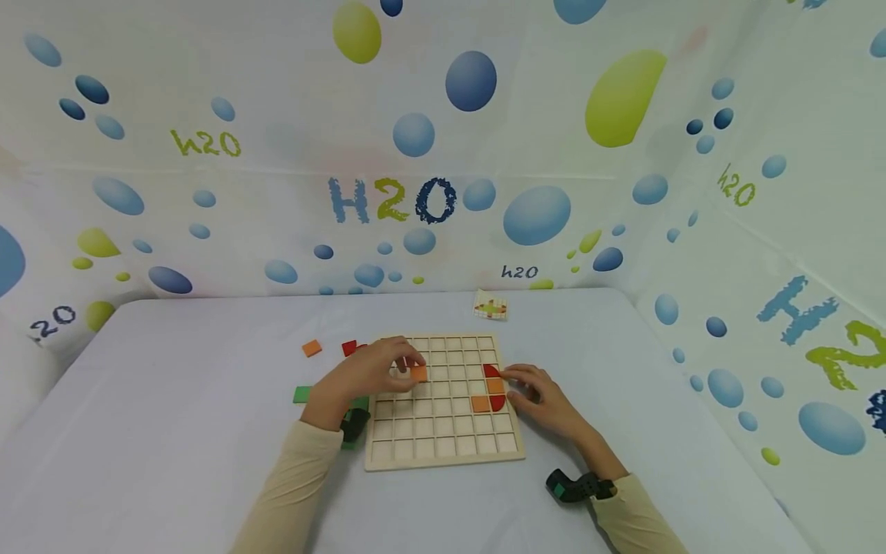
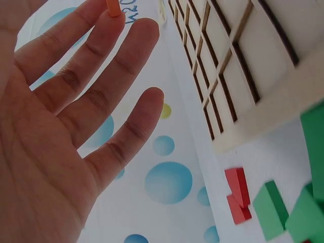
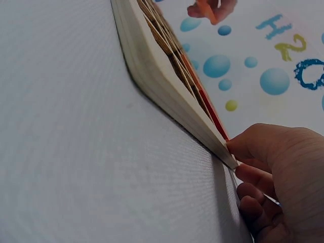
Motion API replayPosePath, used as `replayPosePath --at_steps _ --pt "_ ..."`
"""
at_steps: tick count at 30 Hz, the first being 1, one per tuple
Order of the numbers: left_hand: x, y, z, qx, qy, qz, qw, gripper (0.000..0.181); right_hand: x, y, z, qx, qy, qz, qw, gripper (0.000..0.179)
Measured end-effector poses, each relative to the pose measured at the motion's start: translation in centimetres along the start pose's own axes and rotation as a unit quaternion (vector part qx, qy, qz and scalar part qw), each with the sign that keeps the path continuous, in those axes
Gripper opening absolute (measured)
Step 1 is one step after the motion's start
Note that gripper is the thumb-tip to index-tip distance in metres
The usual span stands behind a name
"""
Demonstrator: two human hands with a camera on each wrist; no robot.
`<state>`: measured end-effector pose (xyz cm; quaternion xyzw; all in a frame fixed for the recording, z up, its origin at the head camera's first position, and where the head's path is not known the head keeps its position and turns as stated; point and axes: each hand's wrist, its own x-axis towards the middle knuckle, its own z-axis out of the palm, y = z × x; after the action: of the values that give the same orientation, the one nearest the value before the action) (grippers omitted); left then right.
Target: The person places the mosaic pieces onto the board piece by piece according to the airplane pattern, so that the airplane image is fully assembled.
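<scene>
Left hand (image 1: 365, 372) pinches an orange square (image 1: 419, 374) over the grid board (image 1: 444, 448), midway between side edges of the tabletop (image 1: 208, 431); right hand (image 1: 544, 400), fingers loosely apart, touches the board's right rim, presumably steadying it.

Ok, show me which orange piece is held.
The orange piece pinched by the left hand; two others sit on the board, one lies on the table.

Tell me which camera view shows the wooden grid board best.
The head view: nearly the whole grid board shows from above, partly covered by the left hand. The left wrist view shows only part of its cells; the right wrist view, mainly its side.
</scene>
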<state>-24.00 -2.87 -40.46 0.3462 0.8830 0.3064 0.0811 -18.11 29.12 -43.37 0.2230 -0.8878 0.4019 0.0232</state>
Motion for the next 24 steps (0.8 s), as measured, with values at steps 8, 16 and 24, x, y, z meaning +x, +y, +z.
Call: replayPosePath --at_steps 8,16,24 --pt "1.3 0.3 0.9 -0.013 -0.008 0.023 0.9996 0.024 0.0 3.9 1.0 -0.012 0.011 -0.009 0.9998 0.034" --pt "2.3 0.6 1.6 -0.012 -0.007 0.034 0.9993 0.024 0.1 4.2 0.9 0.007 0.006 -0.017 0.9998 0.034" --pt "3.0 1.0 2.1 -0.028 -0.021 0.013 0.9993 0.025 0.2 3.7 0.9 0.000 0.005 0.009 0.9999 0.034"
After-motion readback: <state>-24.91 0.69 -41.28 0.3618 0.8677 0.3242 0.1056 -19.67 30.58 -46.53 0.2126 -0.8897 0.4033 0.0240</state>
